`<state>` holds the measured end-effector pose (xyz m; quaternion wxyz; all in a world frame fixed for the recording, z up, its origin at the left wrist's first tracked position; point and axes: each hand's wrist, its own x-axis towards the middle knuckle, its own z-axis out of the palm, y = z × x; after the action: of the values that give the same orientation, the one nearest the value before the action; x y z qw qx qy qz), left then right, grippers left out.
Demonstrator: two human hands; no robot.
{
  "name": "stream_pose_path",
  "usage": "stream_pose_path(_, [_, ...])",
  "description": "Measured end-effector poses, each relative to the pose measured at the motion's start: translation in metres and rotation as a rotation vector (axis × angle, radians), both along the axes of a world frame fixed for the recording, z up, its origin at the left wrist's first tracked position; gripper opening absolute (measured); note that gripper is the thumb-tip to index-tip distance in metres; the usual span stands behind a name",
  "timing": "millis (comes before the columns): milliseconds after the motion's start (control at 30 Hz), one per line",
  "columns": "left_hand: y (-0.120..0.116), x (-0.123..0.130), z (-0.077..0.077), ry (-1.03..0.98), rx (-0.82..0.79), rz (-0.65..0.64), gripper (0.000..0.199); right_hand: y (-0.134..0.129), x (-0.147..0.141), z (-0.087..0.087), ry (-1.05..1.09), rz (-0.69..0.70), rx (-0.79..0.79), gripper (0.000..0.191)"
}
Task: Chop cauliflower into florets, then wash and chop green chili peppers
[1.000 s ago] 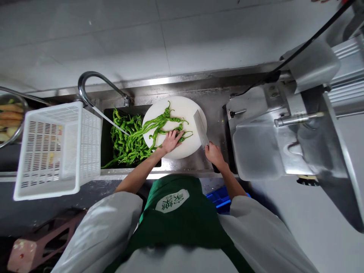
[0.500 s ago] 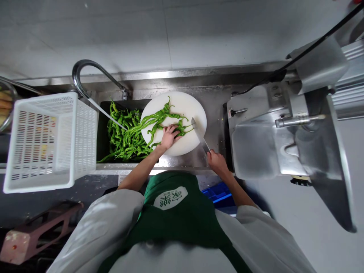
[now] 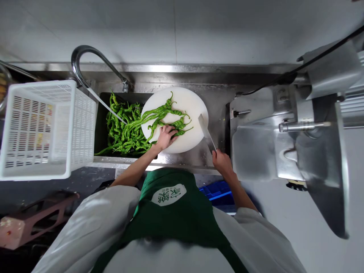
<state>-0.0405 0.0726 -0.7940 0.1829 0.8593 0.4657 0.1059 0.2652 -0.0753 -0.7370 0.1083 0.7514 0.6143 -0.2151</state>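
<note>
- Steel counter (image 3: 217, 104) under a grey wall (image 3: 127, 30); clock directions run from the middle of the round board (image 3: 192, 102).
- Left hand (image 3: 165, 138), at seven o'clock: fingers slightly spread over the peppers (image 3: 163, 110); whether they grip any, I cannot tell.
- Right hand (image 3: 222, 162), past four: fingers wrapped around the handle of the knife (image 3: 205, 130). The blade lies toward three, just beside the stem ends, not touching.
- Peppers lie across the board, stems mostly toward one and three; more fill the basin (image 3: 100, 127) at nine.
- Step in hand, I judge: steadying and lining up peppers for the blade.
- A next cut calls for even ends, tucked left fingertips and a level blade.
- Further out: crate (image 3: 83, 125) at nine, slicer (image 3: 253, 148) at three.
</note>
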Motion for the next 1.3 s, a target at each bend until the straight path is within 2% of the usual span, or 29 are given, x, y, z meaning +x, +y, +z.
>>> stream_pose_path(100, [-0.004,-0.004,0.001,-0.006,-0.001,0.035,0.031,-0.004,-0.002,0.0,0.008,-0.002,0.018,0.037])
stream_pose_path(400, [0.01,0.022,-0.009,-0.096,-0.027,-0.057,0.023,-0.016,-0.023,0.007,0.098,0.08,0.05,0.035])
stream_pose_path(633, [0.014,0.014,-0.015,-0.078,0.006,0.012,0.038,-0.016,-0.027,0.007,0.103,0.122,0.035,0.035])
stream_pose_path(800, [0.013,0.014,-0.018,-0.143,0.006,-0.019,0.037,-0.012,-0.028,0.012,0.103,0.174,-0.01,0.035])
stream_pose_path(1100, [0.007,0.016,-0.026,-0.253,-0.025,0.009,0.031,0.005,-0.038,0.021,0.04,0.198,-0.165,0.034])
stream_pose_path(1300, [0.006,0.019,-0.026,-0.26,-0.053,0.037,0.031,0.021,-0.053,0.013,0.074,0.181,-0.232,0.036])
